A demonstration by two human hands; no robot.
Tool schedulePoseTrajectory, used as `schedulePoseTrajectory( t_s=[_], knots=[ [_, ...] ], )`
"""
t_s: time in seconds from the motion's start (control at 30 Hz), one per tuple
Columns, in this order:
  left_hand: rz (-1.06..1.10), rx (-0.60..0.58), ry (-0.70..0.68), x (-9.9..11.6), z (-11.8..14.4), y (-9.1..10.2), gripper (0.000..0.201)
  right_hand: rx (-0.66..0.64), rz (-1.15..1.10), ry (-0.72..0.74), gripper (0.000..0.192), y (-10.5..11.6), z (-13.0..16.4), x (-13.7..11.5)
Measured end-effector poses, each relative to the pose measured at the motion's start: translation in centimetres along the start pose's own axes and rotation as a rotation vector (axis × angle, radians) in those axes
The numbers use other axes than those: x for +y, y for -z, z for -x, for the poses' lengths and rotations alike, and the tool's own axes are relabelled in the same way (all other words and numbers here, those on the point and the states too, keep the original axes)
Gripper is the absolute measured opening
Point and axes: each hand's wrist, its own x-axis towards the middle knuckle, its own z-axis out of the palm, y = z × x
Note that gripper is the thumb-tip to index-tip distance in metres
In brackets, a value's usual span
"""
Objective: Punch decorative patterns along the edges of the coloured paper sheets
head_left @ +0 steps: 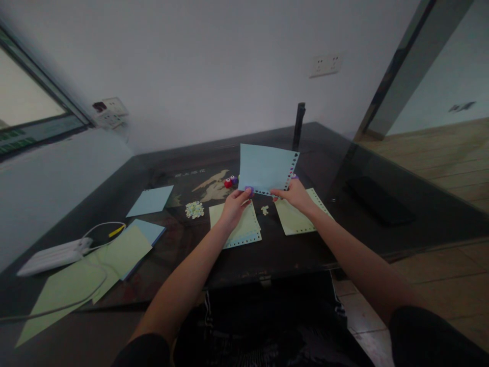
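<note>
My left hand (235,205) and my right hand (293,193) hold up a light blue paper sheet (265,167) by its lower edge, above a dark glass-topped table (267,255). Small shapes are punched along the sheet's bottom and right edges. A small purple punch (249,190) shows at my left fingertips, and another purple bit (294,176) shows at my right fingers. Below my hands lie a green sheet stacked on a blue one (239,227) and a green punched sheet (296,216).
Red and purple punches (230,181) and a pile of paper bits (194,209) sit left of the held sheet. Blue and green sheets (114,255), a white power strip (53,256) with cable lie at the left. A dark post (298,125) stands behind.
</note>
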Motion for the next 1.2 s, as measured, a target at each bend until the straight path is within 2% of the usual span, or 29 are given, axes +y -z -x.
schedulePoseTrajectory(
  t_s=[0.53, 0.97, 1.2],
  knots=[
    [-0.046, 0.026, 0.002, -0.1, -0.2, 0.1, 0.028, -0.001, 0.021, -0.022, 0.015, -0.1, 0.1, -0.1],
    [-0.068, 0.008, -0.059, -0.1, -0.2, 0.2, 0.025, 0.010, 0.013, -0.048, 0.021, -0.2, 0.1, -0.2],
    [-0.096, 0.013, -0.091, -0.1, -0.2, 0.2, 0.027, -0.005, 0.031, -0.059, 0.018, -0.2, 0.4, -0.8]
  ],
)
